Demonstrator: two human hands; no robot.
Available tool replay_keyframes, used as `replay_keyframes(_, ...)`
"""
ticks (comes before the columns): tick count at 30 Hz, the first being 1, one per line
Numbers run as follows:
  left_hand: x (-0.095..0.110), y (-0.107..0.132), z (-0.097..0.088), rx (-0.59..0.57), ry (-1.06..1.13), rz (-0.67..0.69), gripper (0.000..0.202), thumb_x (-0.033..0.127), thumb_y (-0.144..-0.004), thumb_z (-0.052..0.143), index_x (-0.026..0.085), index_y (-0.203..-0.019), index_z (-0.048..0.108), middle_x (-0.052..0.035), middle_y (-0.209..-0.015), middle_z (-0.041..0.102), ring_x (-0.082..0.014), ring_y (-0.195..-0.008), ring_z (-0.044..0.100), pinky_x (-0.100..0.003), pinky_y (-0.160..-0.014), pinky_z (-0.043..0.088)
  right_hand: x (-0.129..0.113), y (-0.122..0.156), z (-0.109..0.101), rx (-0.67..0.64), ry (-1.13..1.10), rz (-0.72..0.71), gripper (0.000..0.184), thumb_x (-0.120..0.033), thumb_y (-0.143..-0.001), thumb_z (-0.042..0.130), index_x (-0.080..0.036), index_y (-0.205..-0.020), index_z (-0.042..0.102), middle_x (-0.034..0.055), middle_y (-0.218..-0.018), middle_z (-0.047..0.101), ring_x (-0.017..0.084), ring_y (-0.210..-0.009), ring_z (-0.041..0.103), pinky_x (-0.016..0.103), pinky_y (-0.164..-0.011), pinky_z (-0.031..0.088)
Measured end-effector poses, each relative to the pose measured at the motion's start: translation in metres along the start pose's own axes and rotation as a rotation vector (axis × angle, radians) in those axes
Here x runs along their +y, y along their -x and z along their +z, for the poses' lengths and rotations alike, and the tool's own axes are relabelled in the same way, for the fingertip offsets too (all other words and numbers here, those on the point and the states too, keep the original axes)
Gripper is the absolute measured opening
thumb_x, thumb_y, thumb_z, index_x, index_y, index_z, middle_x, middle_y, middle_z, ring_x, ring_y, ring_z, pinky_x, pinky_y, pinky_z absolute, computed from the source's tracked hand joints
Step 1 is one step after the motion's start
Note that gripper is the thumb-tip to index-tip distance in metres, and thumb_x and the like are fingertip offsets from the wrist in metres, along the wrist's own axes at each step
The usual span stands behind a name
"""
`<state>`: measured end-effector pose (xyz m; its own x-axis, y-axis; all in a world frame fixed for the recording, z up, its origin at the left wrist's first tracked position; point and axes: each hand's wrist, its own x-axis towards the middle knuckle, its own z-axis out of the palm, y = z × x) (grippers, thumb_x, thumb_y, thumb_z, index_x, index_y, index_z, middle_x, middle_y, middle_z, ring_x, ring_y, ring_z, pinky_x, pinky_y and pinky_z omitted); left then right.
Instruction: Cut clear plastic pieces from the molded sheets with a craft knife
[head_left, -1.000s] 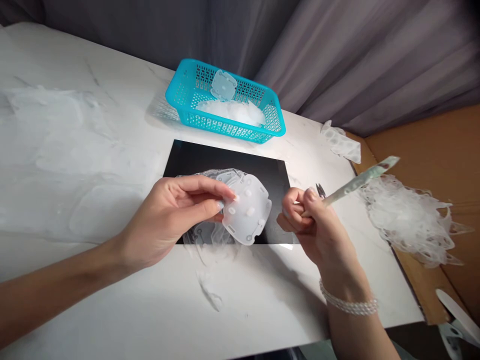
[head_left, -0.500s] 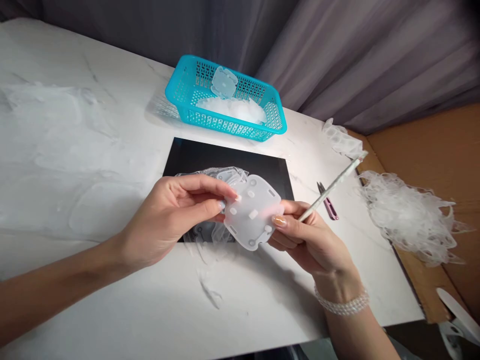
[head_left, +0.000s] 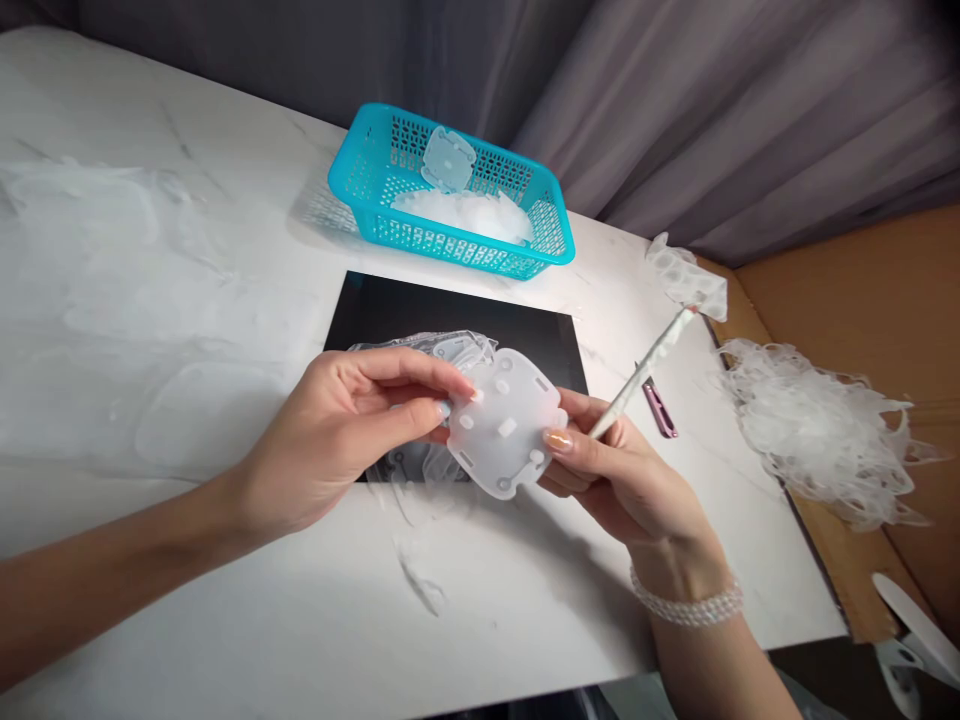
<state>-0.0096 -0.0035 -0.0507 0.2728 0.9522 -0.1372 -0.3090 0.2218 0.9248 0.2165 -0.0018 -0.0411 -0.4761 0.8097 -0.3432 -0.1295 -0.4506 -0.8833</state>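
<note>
A translucent white silicone pad (head_left: 504, 422) with small holes is held above a black mat (head_left: 450, 330). My left hand (head_left: 352, 430) pinches its left edge between thumb and fingers. My right hand (head_left: 615, 470) grips the pad's right edge with thumb and fingers, and a thin white stick-like tool (head_left: 641, 372) rests between those fingers, pointing up and to the right. More translucent pads (head_left: 431, 355) lie piled on the mat under my left hand.
A turquoise basket (head_left: 360, 175) at the back holds more white pads. A heap of trimmed translucent scraps (head_left: 817, 430) lies on brown cardboard at the right. Small snips (head_left: 658, 405) rest on the white table. Grey curtain hangs behind.
My right hand, earlier a fist apart from the pad, moved left and took hold of the pad's right edge. The stick tool tilted more upright. My left hand stayed put.
</note>
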Motion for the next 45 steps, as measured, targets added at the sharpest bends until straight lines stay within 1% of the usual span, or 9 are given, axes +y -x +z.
replay_keyframes(4, 0.001, -0.002, 0.001, 0.043, 0.005, -0.011, 0.012, 0.016, -0.081, 0.07, 0.025, -0.08, 0.077, 0.0023, -0.084, 0.073, -0.0107, -0.072, 0.066, -0.018, -0.066, 0.057, -0.003, -0.003, -0.006, 0.33, 0.089, -0.196, 0.045, -0.04, -0.085, 0.07, -0.021, -0.063, 0.036, -0.0101, -0.053, 0.019, 0.006, -0.048, 0.012, 0.025, -0.044, 0.012)
replay_keyframes(7, 0.001, -0.003, 0.0, 0.065, 0.012, -0.023, 0.01, 0.016, -0.08, 0.07, 0.023, -0.08, 0.076, 0.0008, -0.086, 0.074, -0.0123, -0.074, 0.067, -0.019, -0.066, 0.057, -0.006, -0.004, -0.01, 0.477, 0.138, -0.245, 0.04, -0.034, -0.085, 0.071, -0.021, -0.064, 0.039, -0.0098, -0.054, 0.016, 0.007, -0.048, 0.011, 0.026, -0.045, 0.012)
replay_keyframes(10, 0.0, -0.003, -0.001, 0.067, 0.032, -0.02, 0.009, 0.017, -0.08, 0.071, 0.022, -0.085, 0.075, -0.0007, -0.092, 0.074, -0.0163, -0.085, 0.069, -0.022, -0.069, 0.059, -0.005, -0.003, -0.012, 0.417, 0.18, -0.169, 0.019, -0.035, -0.086, 0.069, -0.021, -0.082, 0.057, -0.0098, -0.055, 0.017, 0.007, -0.048, 0.012, 0.026, -0.046, 0.012)
replay_keyframes(12, 0.0, -0.004, -0.001, 0.061, 0.05, -0.014, 0.013, 0.018, -0.08, 0.072, 0.023, -0.091, 0.074, -0.0013, -0.097, 0.074, -0.019, -0.093, 0.069, -0.025, -0.072, 0.06, -0.002, -0.004, -0.013, 0.289, 0.182, -0.077, 0.021, -0.039, -0.087, 0.067, -0.019, -0.092, 0.064, -0.01, -0.054, 0.017, 0.007, -0.048, 0.013, 0.025, -0.045, 0.011)
replay_keyframes(16, 0.001, -0.004, -0.001, 0.049, 0.07, -0.023, 0.025, 0.018, -0.081, 0.071, 0.025, -0.105, 0.07, -0.0017, -0.102, 0.075, -0.0187, -0.093, 0.07, -0.026, -0.075, 0.061, 0.003, -0.006, -0.014, 0.159, 0.143, -0.005, 0.023, -0.038, -0.084, 0.071, -0.015, -0.084, 0.07, -0.01, -0.052, 0.019, 0.006, -0.048, 0.013, 0.025, -0.045, 0.01)
replay_keyframes(23, 0.001, -0.003, -0.001, 0.073, 0.102, -0.096, 0.035, 0.024, -0.082, 0.072, 0.023, -0.117, 0.068, -0.0052, -0.101, 0.077, -0.021, -0.095, 0.072, -0.026, -0.077, 0.06, 0.0, -0.006, -0.016, 0.265, 0.143, -0.059, 0.022, -0.035, -0.08, 0.075, -0.016, -0.073, 0.069, -0.0095, -0.052, 0.021, 0.005, -0.048, 0.015, 0.025, -0.045, 0.01)
replay_keyframes(39, -0.006, -0.008, -0.003, 0.084, 0.094, -0.153, 0.033, 0.024, -0.084, 0.069, 0.021, -0.117, 0.068, -0.0053, -0.104, 0.075, -0.0189, -0.097, 0.071, -0.025, -0.08, 0.061, 0.0, -0.012, -0.012, 0.28, 0.185, -0.077, 0.03, -0.043, -0.078, 0.075, -0.015, -0.074, 0.067, -0.0096, -0.052, 0.02, 0.006, -0.048, 0.016, 0.026, -0.046, 0.011)
replay_keyframes(42, -0.009, -0.01, -0.005, 0.112, 0.1, -0.148, 0.029, 0.024, -0.087, 0.065, 0.018, -0.115, 0.067, -0.0074, -0.113, 0.072, -0.0207, -0.107, 0.067, -0.029, -0.087, 0.059, -0.012, -0.021, -0.018, 0.355, 0.249, -0.127, 0.031, -0.043, -0.077, 0.076, -0.014, -0.073, 0.064, -0.0095, -0.054, 0.02, 0.006, -0.049, 0.016, 0.026, -0.046, 0.01)
replay_keyframes(45, -0.01, -0.011, -0.006, 0.176, 0.08, -0.155, 0.028, 0.023, -0.089, 0.06, 0.017, -0.115, 0.065, -0.0096, -0.117, 0.069, -0.0222, -0.113, 0.063, -0.032, -0.088, 0.059, -0.043, -0.042, -0.03, 0.407, 0.345, -0.217, 0.032, -0.043, -0.075, 0.077, -0.014, -0.076, 0.063, -0.0098, -0.054, 0.022, 0.005, -0.049, 0.016, 0.025, -0.045, 0.01)
